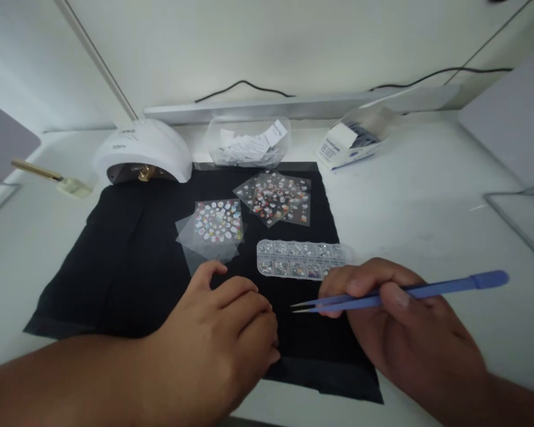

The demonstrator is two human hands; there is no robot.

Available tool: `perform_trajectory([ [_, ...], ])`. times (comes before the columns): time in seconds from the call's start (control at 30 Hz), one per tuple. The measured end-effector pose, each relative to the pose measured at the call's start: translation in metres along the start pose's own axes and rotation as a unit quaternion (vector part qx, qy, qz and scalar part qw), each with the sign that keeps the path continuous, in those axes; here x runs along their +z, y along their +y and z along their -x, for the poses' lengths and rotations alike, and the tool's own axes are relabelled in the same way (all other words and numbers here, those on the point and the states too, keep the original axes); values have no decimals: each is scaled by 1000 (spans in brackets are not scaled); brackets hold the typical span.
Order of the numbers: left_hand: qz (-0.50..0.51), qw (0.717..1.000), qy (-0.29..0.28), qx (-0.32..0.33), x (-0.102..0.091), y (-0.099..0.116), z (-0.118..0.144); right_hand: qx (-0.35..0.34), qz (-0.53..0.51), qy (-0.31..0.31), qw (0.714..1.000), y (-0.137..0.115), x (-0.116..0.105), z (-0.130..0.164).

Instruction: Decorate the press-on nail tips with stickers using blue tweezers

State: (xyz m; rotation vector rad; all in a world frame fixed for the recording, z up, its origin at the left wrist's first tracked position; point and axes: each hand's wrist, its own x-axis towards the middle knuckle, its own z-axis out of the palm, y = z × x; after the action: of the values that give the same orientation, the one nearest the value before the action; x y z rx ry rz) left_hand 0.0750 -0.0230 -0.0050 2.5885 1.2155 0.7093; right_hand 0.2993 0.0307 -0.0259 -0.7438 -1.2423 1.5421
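My right hand (409, 326) grips blue tweezers (445, 289) between thumb and fingers. Their two pale tips point left over the black cloth (124, 255), slightly apart with nothing between them. Just beyond the fingers lies a clear divided case (289, 259) of small glittering gems, its right end partly covered by that hand. My left hand (226, 338) is over the cloth, back upward, with its fingers curled and its thumb tip tucked near the index finger. Whatever those fingers may hold is hidden beneath them. Clear sheets of white and coloured stickers (219, 220) lie beyond the left hand.
More sticker sheets (278, 198) overlap behind the case. Along the back stand a white nail lamp (145, 148), a clear bin of paper packets (251, 145) and an open alcohol pad box (349, 142). A gold-handled brush (48, 176) is at left.
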Motion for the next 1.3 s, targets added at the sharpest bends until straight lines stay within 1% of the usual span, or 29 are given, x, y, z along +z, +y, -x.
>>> perform_trajectory([
  [0.07, -30, 999, 23, 12, -10, -8, -1, -8, -9, -9, 1000, -1, -1, -1],
  [0.13, -69, 996, 47, -9, -23, -25, -4, -24, -16, -15, 999, -1, -3, -2],
  [0.17, -93, 992, 62, -54, -30, -37, -7, -34, -18, -18, 999, -1, -3, -3],
  [0.2, -123, 984, 49, -120, -35, -49, -10, -45, -18, -24, 999, 0, -3, -4],
  [0.23, -159, 968, 26, -192, -38, -61, -13, -54, -18, -28, 998, 0, -3, -5],
  [0.27, -176, 957, 12, -229, -39, -72, -15, -62, -19, -30, 997, 1, -3, -6],
  [0.33, -198, 943, -11, -268, -36, -88, -21, -71, -19, -28, 997, 1, -3, -8],
  [0.4, -210, 934, -43, -287, -27, -96, -25, -74, -17, -20, 997, 1, -3, -9],
  [0.5, -220, 922, -76, -310, -17, -102, -28, -80, -11, -15, 997, 1, -3, -9],
  [0.6, -210, 920, -100, -317, -16, -110, -30, -85, -2, -17, 996, 2, -3, -9],
  [0.7, -186, 928, -122, -298, -19, -119, -32, -102, 8, -21, 995, 4, -1, -9],
  [0.8, -171, 936, -141, -275, -23, -123, -34, -132, 19, -24, 991, 5, 1, -9],
  [0.87, -177, 935, -143, -271, -25, -121, -32, -152, 24, -25, 988, 3, 1, -9],
  [1.03, -233, 914, -110, -315, -23, -108, -24, -202, 12, -34, 979, -15, 4, -16],
  [1.13, -242, 911, -111, -314, -17, -99, -23, -221, -5, -49, 974, -28, 13, -37],
  [1.2, -238, 916, -117, -300, -15, -96, -24, -215, -13, -70, 974, -30, 23, -58],
  [1.3, -226, 924, -122, -283, -15, -97, -27, -152, -15, -126, 980, -20, 38, -92],
])
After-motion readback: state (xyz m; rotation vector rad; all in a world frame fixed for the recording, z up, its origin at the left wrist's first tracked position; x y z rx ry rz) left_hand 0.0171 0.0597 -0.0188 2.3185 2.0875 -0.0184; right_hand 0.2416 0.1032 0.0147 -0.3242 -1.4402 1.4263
